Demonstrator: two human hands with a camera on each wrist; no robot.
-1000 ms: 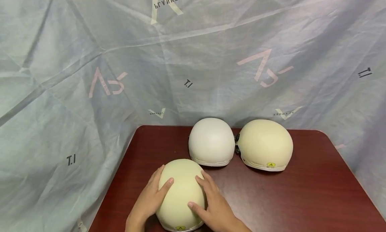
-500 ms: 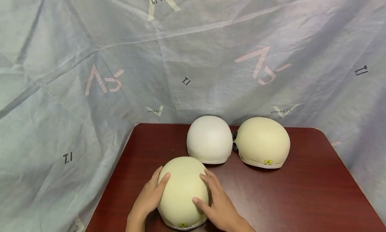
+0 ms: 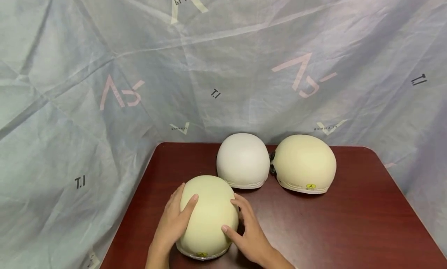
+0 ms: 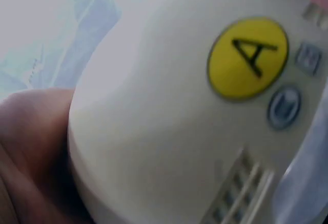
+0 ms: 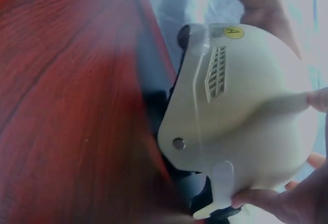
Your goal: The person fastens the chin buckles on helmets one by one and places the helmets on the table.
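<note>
A cream helmet (image 3: 209, 214) with a yellow "A" sticker stands at the table's near left, held between both hands. My left hand (image 3: 172, 218) grips its left side, thumb spread over the shell. On the right side my right hand (image 3: 253, 232) holds it, thumb and fingers apart along the curve. The left wrist view shows the sticker (image 4: 248, 59) and a slatted vent (image 4: 238, 188) close up. In the right wrist view the helmet's lower rim (image 5: 169, 126) lies close over the tabletop, with a rivet (image 5: 179, 143) and a clear edge strip visible.
Behind stand a white helmet (image 3: 243, 160) and another cream helmet (image 3: 305, 164), side by side near the table's far edge. The dark red table (image 3: 324, 230) extends to the right. A grey printed cloth (image 3: 244, 67) hangs behind and at both sides.
The held cream helmet has shifted slightly away from the person and turned a little, its sticker now further left. Both hands moved with it. The view shifted slightly; the two rear helmets stayed put.
</note>
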